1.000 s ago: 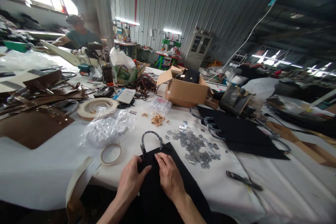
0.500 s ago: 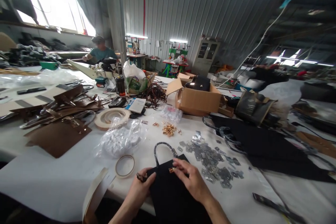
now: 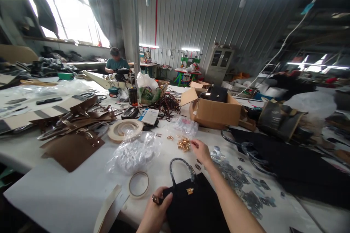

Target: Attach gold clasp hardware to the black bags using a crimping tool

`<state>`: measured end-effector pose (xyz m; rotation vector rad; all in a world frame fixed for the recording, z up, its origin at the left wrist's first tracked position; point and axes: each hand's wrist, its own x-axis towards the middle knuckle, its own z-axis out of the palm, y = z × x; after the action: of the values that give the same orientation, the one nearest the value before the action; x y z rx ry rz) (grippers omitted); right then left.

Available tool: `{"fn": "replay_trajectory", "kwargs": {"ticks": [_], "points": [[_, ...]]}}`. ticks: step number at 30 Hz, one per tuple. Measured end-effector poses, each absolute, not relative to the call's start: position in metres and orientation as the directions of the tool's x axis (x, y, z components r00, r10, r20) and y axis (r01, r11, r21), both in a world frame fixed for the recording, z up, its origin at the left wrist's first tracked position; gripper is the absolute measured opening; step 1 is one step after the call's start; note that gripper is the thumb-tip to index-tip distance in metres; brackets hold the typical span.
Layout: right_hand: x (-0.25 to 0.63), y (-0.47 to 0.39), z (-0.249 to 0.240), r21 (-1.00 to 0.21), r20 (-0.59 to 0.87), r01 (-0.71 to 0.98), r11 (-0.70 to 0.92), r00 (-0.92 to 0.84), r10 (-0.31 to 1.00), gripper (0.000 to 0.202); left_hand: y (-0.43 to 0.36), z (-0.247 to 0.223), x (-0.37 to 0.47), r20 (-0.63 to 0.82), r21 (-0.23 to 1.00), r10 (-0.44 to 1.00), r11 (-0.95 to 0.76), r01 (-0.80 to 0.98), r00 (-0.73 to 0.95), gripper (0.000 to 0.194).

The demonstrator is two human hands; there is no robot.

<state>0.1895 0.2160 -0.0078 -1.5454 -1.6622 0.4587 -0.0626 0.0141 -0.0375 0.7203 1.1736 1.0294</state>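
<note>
My left hand is closed on the left edge of a black handbag panel, thumb on top, with a dark ring-like item on a finger. The panel has a curved, dark patterned handle at its top edge. A small gold clasp piece sits on the panel below the handle. Stretched out over the table, my right hand has its bent fingertips at the right side of a pile of gold metal fittings. Its fingertips look pinched together; what is between them is too small to make out.
Right of the panel lie scattered silver metal plates. A tape roll and a clear plastic bag are on the left. Behind stands an open cardboard box; black material lies right. A person sits at the back left.
My right hand has left the gold clasp on the panel and moved forward to the pile of gold fittings. My left hand still holds the panel. The camera view has tilted up.
</note>
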Motion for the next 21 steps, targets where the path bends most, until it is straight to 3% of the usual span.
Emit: {"fn": "replay_trajectory", "kwargs": {"ticks": [7,11,21], "points": [[0.136,0.246,-0.002,-0.578,0.331,0.746,0.332,-0.158,0.930,0.030,0.019,-0.046,-0.071,-0.249,0.968,0.964,0.251,-0.014,0.089,0.059],[0.111,0.262,0.000,-0.462,0.309,0.821,0.335,-0.205,0.929,0.027,0.022,-0.043,-0.075,-0.189,0.978,0.978,0.179,0.104,0.093,0.051],[0.115,0.249,-0.018,-0.255,0.284,0.911,0.325,-0.250,0.926,0.038,0.021,-0.036,-0.074,-0.205,0.974,0.975,0.195,0.110,0.084,0.052]]}}
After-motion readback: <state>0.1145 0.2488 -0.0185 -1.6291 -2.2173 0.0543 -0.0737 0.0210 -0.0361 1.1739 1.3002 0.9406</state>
